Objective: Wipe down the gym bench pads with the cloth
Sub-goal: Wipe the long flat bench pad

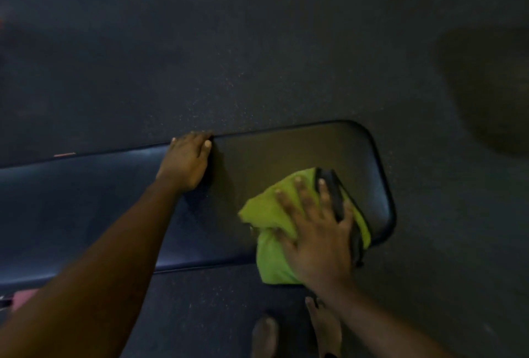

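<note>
The green cloth (269, 257) is pressed flat on the near side of the bench pad (286, 151), at its rounded end, by the right hand (317, 243), fingers (305, 197) spread apart; the left hand (184, 163) is braced at the pad's far edge, fingers hooked over it; even pressure and overlapping strokes are advised (edges and seams included); no brand or writing can be read.

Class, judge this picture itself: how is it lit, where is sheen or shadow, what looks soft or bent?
Head view: dim, green cloth brightest; faint sheen on the bench pad beside the left hand; dark soft patch on the floor upper right; right hand blurred; pad edges bow, wide-angle distortion.
</note>
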Available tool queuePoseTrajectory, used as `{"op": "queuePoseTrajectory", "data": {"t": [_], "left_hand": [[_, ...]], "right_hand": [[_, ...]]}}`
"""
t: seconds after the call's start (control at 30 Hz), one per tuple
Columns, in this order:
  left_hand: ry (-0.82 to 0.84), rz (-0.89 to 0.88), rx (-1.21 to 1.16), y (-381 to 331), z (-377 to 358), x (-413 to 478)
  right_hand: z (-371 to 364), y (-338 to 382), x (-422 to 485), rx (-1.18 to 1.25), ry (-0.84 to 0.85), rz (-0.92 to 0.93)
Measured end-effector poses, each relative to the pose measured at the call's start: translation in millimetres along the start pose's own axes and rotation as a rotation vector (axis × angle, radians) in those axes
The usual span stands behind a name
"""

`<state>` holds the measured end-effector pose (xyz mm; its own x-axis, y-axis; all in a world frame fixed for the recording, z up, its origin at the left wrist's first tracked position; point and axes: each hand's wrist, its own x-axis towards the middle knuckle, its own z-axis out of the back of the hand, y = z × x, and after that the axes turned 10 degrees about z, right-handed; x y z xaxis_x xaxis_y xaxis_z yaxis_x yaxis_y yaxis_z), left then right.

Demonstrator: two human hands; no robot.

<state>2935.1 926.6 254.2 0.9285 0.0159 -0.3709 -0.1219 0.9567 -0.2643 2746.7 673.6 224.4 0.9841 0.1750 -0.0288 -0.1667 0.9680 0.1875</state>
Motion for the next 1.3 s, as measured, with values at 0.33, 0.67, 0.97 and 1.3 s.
{"op": "queuePoseTrajectory", "data": {"t": [0.33,0.67,0.97,1.3], "left_hand": [[0.075,-0.119,-0.132,28.0,11.3,17.1],[0.066,-0.09,-0.055,62.4,25.0,21.5],[0.192,-0.132,-0.107,96.2,48.0,43.6],[0.135,0.005,-0.037,118.4,53.6,19.8]], "right_hand": [[4.1,37.3,162.4,0.032,-0.026,-0.414],[-14.6,53.9,12.4,-0.105,-0.006,-0.244],[-12.0,102.6,176.3,-0.011,-0.063,-0.426],[-28.9,133.9,18.7,-0.026,-0.019,-0.22]]}}
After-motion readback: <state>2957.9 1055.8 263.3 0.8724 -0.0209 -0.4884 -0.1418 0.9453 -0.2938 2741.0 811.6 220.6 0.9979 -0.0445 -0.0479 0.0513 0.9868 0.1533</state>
